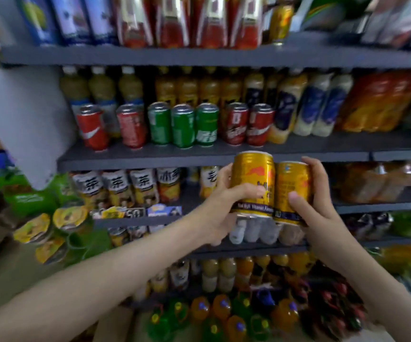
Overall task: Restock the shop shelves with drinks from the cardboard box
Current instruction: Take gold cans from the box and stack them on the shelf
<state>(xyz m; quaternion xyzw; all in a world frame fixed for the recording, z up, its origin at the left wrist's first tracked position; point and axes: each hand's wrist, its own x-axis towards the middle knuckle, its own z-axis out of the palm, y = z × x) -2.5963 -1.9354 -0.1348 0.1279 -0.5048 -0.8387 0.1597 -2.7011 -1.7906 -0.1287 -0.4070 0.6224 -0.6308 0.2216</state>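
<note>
Before the shelves (150,157), left hand (220,206) grips the left can (252,174), right hand (323,211) the right can (292,186).

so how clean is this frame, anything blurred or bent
Head view: the gold cans at centre are sharpest, some label print legible; head view edges smear, as on the noodle cups and top-row red bottles; the wide lens bows the grey shelf; lighting is even, with small glints on the green cans.
</note>
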